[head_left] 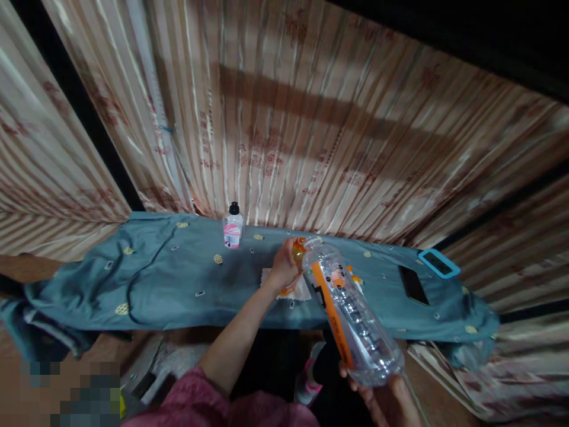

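A large transparent plastic bottle (pixel 355 317) with an orange and grey label lies tilted across the front of me, its mouth pointing up and left. My right hand (pixel 384 397) grips it from below at its base. At the bottle's mouth, my left hand (pixel 284 264) has its fingers closed round a small orange rounded piece (pixel 299 251); whether this piece touches the neck I cannot tell. Beneath my left wrist a white cloth or tissue (pixel 302 290) with orange on it lies on the table. More small orange bits (pixel 354 276) show behind the bottle, partly hidden.
A teal patterned cloth (pixel 169 279) covers the narrow table. A small bottle with a black cap (pixel 233 228) stands at the back left. On the right lie a black phone (pixel 413 284) and a blue-framed device (pixel 439 263). Striped curtains (pixel 267 118) hang close behind.
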`<state>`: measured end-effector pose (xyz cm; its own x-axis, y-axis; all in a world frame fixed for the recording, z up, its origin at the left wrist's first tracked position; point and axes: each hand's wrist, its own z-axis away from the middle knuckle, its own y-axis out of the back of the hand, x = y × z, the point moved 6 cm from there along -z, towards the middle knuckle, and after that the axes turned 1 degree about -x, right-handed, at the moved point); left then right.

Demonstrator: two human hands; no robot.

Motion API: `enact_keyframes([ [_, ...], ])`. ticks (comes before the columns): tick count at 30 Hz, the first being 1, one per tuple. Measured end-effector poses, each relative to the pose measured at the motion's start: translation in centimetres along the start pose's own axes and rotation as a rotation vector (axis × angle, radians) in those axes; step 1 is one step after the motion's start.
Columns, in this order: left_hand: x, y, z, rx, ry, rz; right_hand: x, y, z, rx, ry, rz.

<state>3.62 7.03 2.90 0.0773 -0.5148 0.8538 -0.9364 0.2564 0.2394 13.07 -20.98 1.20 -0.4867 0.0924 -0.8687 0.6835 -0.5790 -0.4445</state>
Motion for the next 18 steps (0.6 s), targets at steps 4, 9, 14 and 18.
enact_keyframes([
  [4,0.0,-0.2,0.0,0.010,0.013,0.003,0.6,0.5,-0.3,-0.193,-0.022,0.010],
  [9,-0.1,-0.3,0.0,0.016,-0.002,0.034,-0.1,0.4,-0.8,-0.235,0.020,0.005],
  [14,-0.3,-0.1,-0.1,0.023,0.022,0.024,-1.1,-0.4,-0.3,-0.008,0.031,-0.027],
  [18,-0.1,-0.2,0.1,0.009,0.029,0.017,-1.3,-1.7,0.4,0.049,0.052,-0.037],
])
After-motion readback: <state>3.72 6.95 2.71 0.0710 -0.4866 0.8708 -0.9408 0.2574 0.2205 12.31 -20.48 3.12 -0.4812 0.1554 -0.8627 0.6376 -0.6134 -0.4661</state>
